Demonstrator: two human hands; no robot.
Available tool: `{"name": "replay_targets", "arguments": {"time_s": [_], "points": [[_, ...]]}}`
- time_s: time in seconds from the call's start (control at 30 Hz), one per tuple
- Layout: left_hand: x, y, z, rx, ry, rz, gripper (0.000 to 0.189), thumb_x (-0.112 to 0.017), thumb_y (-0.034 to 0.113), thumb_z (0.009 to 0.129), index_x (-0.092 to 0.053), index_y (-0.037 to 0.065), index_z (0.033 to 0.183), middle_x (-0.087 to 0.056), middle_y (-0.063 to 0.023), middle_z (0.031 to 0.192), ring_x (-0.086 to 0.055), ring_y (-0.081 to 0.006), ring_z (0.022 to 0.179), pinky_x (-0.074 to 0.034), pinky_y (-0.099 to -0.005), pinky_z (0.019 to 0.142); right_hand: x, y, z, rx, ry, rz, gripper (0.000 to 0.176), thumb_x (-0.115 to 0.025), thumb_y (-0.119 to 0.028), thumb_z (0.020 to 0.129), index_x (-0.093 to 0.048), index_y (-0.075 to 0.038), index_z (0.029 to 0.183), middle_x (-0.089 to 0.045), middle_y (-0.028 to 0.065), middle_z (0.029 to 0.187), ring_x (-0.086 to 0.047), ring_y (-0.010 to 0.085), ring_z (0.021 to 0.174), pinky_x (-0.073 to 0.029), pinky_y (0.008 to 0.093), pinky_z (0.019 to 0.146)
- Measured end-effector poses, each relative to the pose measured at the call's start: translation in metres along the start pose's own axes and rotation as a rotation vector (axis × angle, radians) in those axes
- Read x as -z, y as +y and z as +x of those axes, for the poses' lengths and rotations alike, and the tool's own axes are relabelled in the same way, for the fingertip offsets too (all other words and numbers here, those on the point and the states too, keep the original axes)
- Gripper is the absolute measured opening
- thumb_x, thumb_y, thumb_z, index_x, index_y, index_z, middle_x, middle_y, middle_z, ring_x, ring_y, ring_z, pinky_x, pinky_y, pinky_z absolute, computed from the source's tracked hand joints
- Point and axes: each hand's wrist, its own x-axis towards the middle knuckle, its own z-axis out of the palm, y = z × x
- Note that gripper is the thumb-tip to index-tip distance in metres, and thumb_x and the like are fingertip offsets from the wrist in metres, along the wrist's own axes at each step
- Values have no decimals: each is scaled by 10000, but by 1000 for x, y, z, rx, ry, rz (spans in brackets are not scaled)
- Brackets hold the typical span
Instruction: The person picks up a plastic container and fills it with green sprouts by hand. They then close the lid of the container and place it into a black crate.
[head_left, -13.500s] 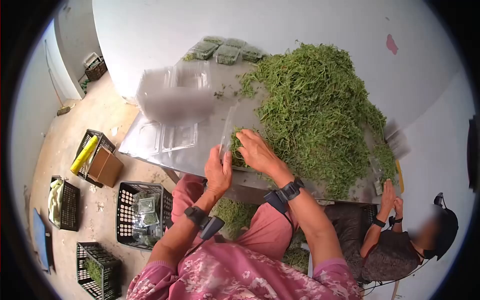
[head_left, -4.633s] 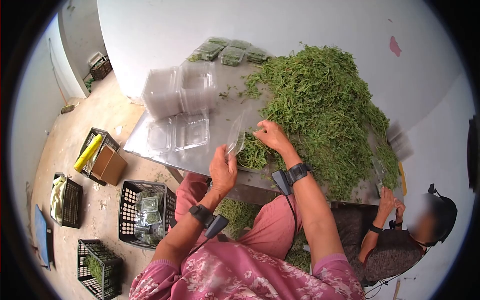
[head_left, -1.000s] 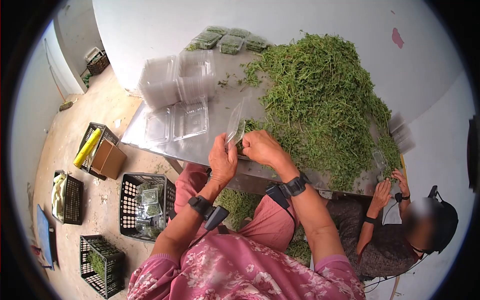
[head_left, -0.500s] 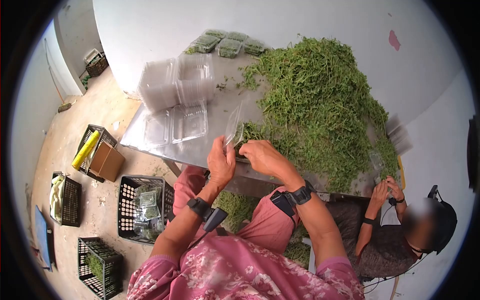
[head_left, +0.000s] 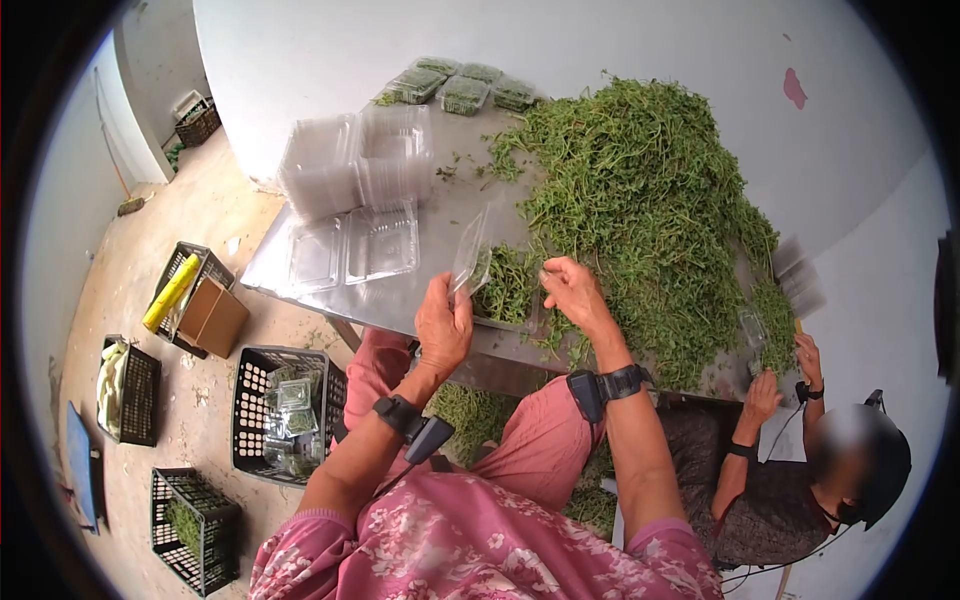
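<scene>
In front of me on the table's near edge sits a clear plastic clamshell box, its base holding leafy green stems (head_left: 505,285). The box's lid (head_left: 472,248) stands raised on the left. My left hand (head_left: 443,325) is closed on the lid's near edge. Just right of the box, over the near edge of the greens heap (head_left: 640,200), is my right hand (head_left: 578,295). Its fingers are curled together, and whatever they may hold is too small to make out.
Stacked clear boxes (head_left: 350,160) and an opened one (head_left: 382,245) lie left on the metal table (head_left: 450,215). Filled boxes (head_left: 464,95) stand at the back. Black crates (head_left: 290,362) are on the floor at left. A co-worker (head_left: 770,490) sits at right, hands at the table edge.
My right hand has moved right, away from the box, uncovering the greens inside. My left hand keeps the lid raised. The co-worker's hands have moved apart.
</scene>
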Motion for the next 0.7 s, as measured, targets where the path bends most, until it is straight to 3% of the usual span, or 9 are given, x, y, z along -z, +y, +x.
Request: {"name": "replay_targets", "arguments": {"time_s": [0.13, 0.33, 0.43, 0.53, 0.63, 0.7], "points": [[0, 0, 0, 11, -8, -1, 268, -553, 174, 918, -538, 9, 1129, -621, -197, 921, -620, -375, 807, -488, -439, 734, -3, 4, -2, -24, -10, 31, 208, -662, -135, 886, -618, 20, 1018, -687, 90, 792, -641, 153, 634, -509, 314, 603], [-1, -1, 0, -10, 10, 9, 268, -555, 170, 911, -540, 19, 1133, -621, -186, 908, -621, -369, 801, -488, -435, 733, -6, 1, -2, 136, 110, -80, 83, -664, -61, 857, -644, -2, 911, -684, 90, 760, -642, 157, 677, -499, 313, 614], [0, 1, -1, -11, 11, 4, 266, -557, 163, 907, -542, 22, 1132, -618, -182, 899, -622, -365, 794, -488, -432, 725, -11, -18, -7, 205, 166, -105, 67, -654, -45, 848, -629, 2, 888, -665, 132, 739, -641, 223, 655, -504, 338, 620], [0, 1, 0, -18, 18, 7, 263, -560, 159, 906, -542, 22, 1130, -615, -179, 891, -621, -363, 786, -487, -429, 715, -19, -22, -4, 392, 167, -216, 66, -634, 6, 830, -612, 2, 892, -637, 114, 727, -618, 238, 636, -496, 365, 604], [0, 0, 0, -21, 21, 10, 260, -562, 160, 909, -542, 22, 1128, -612, -175, 885, -618, -362, 778, -486, -427, 707, -27, -25, -3, 490, 186, -380, 86, -621, 30, 797, -603, 5, 876, -627, 164, 793, -619, 357, 723, -500, 414, 650], [-1, 0, -1, -23, 25, 17, 258, -562, 163, 912, -542, 20, 1127, -610, -174, 883, -616, -362, 774, -485, -427, 704, -31, -24, -4, 534, 166, -456, 83, -616, 31, 788, -598, -2, 863, -618, 168, 813, -608, 383, 753, -491, 434, 656]]}}
